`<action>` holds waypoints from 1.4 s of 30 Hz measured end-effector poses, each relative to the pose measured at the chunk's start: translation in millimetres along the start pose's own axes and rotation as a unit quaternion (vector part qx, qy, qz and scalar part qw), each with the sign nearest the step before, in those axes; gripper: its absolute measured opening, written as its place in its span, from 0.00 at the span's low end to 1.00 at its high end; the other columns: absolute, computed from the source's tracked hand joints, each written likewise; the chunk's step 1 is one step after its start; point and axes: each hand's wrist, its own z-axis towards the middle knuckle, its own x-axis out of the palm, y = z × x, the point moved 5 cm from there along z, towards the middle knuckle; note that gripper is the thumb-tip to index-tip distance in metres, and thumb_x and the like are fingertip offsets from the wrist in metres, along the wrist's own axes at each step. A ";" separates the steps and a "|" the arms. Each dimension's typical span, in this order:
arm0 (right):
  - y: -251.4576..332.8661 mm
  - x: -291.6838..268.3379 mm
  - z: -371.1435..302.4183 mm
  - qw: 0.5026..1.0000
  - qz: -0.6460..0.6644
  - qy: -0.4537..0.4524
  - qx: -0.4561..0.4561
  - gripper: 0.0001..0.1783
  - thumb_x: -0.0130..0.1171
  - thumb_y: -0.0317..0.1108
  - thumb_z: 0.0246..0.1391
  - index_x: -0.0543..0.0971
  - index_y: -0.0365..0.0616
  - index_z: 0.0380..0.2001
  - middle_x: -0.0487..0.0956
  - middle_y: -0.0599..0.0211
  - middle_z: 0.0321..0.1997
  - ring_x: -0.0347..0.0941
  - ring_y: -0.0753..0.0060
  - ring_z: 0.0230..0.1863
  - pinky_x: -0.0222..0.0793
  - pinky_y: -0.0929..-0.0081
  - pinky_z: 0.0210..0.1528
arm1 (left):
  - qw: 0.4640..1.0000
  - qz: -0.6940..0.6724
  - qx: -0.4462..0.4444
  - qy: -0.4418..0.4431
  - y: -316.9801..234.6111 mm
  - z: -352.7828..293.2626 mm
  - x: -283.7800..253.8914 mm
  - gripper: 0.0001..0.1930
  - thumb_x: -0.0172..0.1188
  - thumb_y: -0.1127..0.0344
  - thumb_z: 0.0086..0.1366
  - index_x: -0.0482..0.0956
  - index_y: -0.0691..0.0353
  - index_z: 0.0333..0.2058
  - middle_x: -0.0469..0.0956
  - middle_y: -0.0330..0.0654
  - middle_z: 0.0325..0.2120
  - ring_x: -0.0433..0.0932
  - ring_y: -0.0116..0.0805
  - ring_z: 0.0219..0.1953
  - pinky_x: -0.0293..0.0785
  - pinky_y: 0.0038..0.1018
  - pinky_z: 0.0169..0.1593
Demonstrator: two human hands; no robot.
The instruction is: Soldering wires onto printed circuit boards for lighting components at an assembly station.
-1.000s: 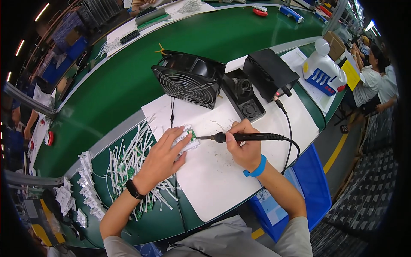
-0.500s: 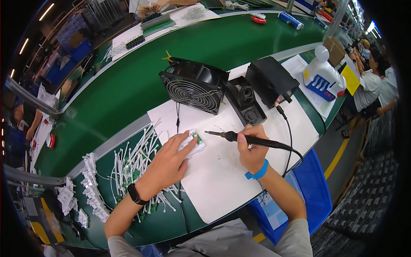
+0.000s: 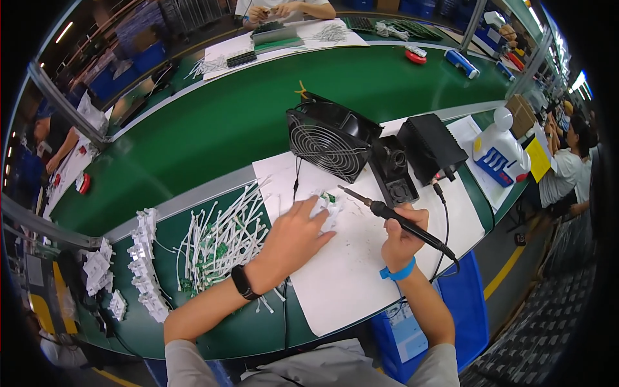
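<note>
My right hand (image 3: 403, 238) is closed round the black handle of a soldering iron (image 3: 385, 211), whose metal tip points to the far left, just above and right of a white plastic housing (image 3: 331, 216). A small green circuit board (image 3: 329, 197) shows at the housing's far end. The fingers of my left hand (image 3: 291, 237) bend over the housing and hold it on a white sheet (image 3: 351, 271), hiding part of it. Left of this hand lies a pile of white cables with green boards (image 3: 222, 242).
Beyond the sheet stand a black fan (image 3: 329, 145), an iron stand (image 3: 394, 171) and a black power unit (image 3: 431, 148). White housings (image 3: 145, 264) line the left. A white bottle (image 3: 500, 148) stands far right; a blue bin (image 3: 461, 309) sits below. A person works across the green table (image 3: 251, 103).
The view has shifted, so the bench sits differently in it. The iron has tilted, its tip now pointing more toward the far side. My left fingers have bent further over the housing.
</note>
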 end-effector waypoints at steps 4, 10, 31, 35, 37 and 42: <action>0.7 -1.3 -1.8 0.998 -0.014 0.031 0.048 0.14 0.68 0.23 0.57 0.72 0.38 0.41 0.77 0.64 0.30 0.68 0.80 0.28 0.63 0.81 0.32 | 1.000 0.017 -0.006 0.020 -4.0 -13.1 17.8 0.22 0.68 0.61 0.63 0.81 0.68 0.52 0.74 0.60 0.58 0.74 0.53 0.59 0.81 0.37 0.54; 14.9 9.2 6.1 0.991 -0.100 0.083 -0.026 0.13 0.68 0.20 0.55 0.72 0.38 0.37 0.77 0.61 0.24 0.71 0.76 0.24 0.64 0.79 0.29 | 1.000 0.025 -0.011 -0.001 -3.3 -27.6 24.4 0.24 0.65 0.64 0.65 0.77 0.69 0.56 0.67 0.66 0.63 0.69 0.57 0.65 0.80 0.39 0.57; 7.2 31.0 6.2 0.980 -0.095 0.137 0.109 0.11 0.68 0.24 0.59 0.73 0.37 0.33 0.75 0.67 0.24 0.64 0.84 0.23 0.59 0.84 0.26 | 0.997 0.065 -0.010 -0.045 -4.9 -41.8 38.5 0.22 0.59 0.64 0.71 0.75 0.70 0.59 0.66 0.74 0.62 0.70 0.64 0.63 0.80 0.40 0.56; 10.8 33.3 7.8 0.978 -0.111 0.147 0.095 0.11 0.68 0.24 0.59 0.73 0.37 0.33 0.75 0.66 0.24 0.64 0.84 0.23 0.59 0.84 0.26 | 0.997 0.064 -0.010 -0.045 -4.4 -41.1 38.9 0.22 0.58 0.64 0.71 0.76 0.71 0.59 0.66 0.74 0.62 0.71 0.63 0.62 0.79 0.41 0.57; 10.7 33.1 7.3 0.977 -0.116 0.151 0.098 0.11 0.68 0.24 0.59 0.73 0.37 0.33 0.76 0.66 0.24 0.65 0.84 0.22 0.59 0.84 0.25 | 0.996 0.068 -0.008 -0.049 -3.7 -41.1 39.1 0.22 0.58 0.64 0.71 0.76 0.71 0.59 0.66 0.74 0.62 0.71 0.63 0.63 0.79 0.40 0.57; 13.3 33.9 7.3 0.973 -0.135 0.166 0.086 0.11 0.68 0.23 0.58 0.72 0.37 0.33 0.77 0.62 0.24 0.67 0.82 0.21 0.60 0.83 0.24 | 0.993 0.088 -0.009 -0.082 -5.3 -40.9 37.1 0.23 0.66 0.65 0.65 0.78 0.64 0.57 0.70 0.68 0.61 0.75 0.59 0.60 0.82 0.38 0.53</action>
